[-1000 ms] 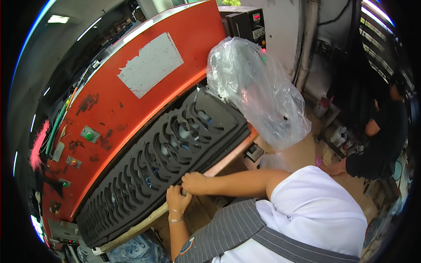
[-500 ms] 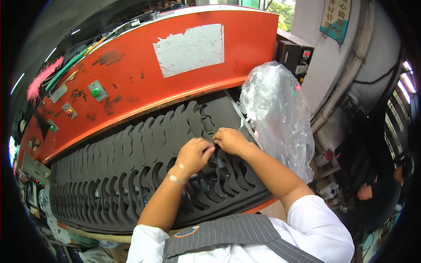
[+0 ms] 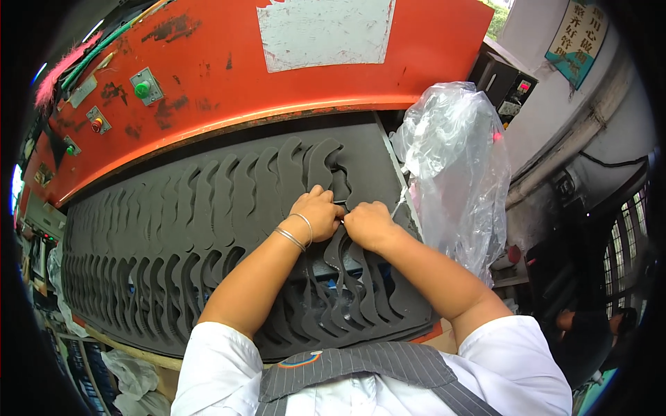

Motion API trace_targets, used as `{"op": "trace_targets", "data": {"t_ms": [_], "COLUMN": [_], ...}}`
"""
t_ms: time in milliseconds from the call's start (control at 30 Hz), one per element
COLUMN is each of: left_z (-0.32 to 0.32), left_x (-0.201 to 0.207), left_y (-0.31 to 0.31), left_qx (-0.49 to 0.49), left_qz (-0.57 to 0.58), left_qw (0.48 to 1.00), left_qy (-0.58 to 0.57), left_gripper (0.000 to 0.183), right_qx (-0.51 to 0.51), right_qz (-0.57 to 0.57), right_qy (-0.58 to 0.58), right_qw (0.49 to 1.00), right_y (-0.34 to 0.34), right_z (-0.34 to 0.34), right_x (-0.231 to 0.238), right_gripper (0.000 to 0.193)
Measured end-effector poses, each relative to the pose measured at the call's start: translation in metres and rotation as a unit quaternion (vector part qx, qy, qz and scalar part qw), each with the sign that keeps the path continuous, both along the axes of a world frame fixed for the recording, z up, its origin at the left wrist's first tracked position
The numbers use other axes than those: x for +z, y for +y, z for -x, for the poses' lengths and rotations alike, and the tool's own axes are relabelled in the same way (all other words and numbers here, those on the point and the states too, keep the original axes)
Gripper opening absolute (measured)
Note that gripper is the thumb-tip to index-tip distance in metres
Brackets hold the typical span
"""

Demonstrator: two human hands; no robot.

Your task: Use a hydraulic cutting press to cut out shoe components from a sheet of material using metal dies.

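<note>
A dark grey foam sheet [image 3: 173, 225] with rows of wavy die-cut strips and slots lies in front of me. Near its right end my two hands meet, side by side. My left hand [image 3: 316, 212] has its fingers curled down into the cut foam, a thin bracelet round the wrist. Against it, my right hand [image 3: 369, 226] is closed in a pinch on the same wavy foam edge. What exactly lies between the fingertips is partly hidden by the knuckles. Below the hands, loose wavy foam strips [image 3: 378, 295] bend apart around open slots, where bluish patches show through.
Behind the foam rises an orange machine beam [image 3: 437, 52] with a green push button [image 3: 142, 89] and a red button [image 3: 97, 125]. Crumpled clear plastic [image 3: 454, 166] stands at the right, beside a black control box [image 3: 501, 82]. A person in dark clothes [image 3: 590, 340] is at the far right.
My left hand, blurred and partly raised before, has come up against my right hand and closed on the foam. The view has tilted down and nearer the sheet.
</note>
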State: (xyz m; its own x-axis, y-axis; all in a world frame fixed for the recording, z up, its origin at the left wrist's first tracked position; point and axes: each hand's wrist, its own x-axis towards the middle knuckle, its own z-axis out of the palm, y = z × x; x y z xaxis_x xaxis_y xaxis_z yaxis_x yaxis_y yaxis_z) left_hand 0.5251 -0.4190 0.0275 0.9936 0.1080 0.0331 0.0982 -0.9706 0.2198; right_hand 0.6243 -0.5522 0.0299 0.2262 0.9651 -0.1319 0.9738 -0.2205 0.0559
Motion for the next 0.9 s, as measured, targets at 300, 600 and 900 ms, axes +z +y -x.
{"op": "trace_targets", "data": {"t_ms": [300, 600, 900], "left_z": [0.009, 0.001, 0.002], "left_x": [-0.020, 0.019, -0.012], "left_y": [-0.003, 0.038, 0.025], "left_qx": [-0.141, -0.141, 0.063], "left_qz": [-0.129, 0.023, 0.224], "left_qw": [0.978, 0.969, 0.954], "left_qy": [-0.085, -0.203, -0.191], "left_gripper": [0.014, 0.006, 0.054], "right_qx": [0.069, 0.048, -0.027], "right_qz": [-0.214, -0.236, -0.258], "right_qy": [0.008, 0.051, 0.216], "right_qw": [0.974, 0.969, 0.941], "right_y": [-0.026, -0.002, -0.001], "right_z": [0.008, -0.005, -0.028], "right_x": [-0.036, 0.035, 0.021], "right_gripper": [0.012, 0.019, 0.022]}}
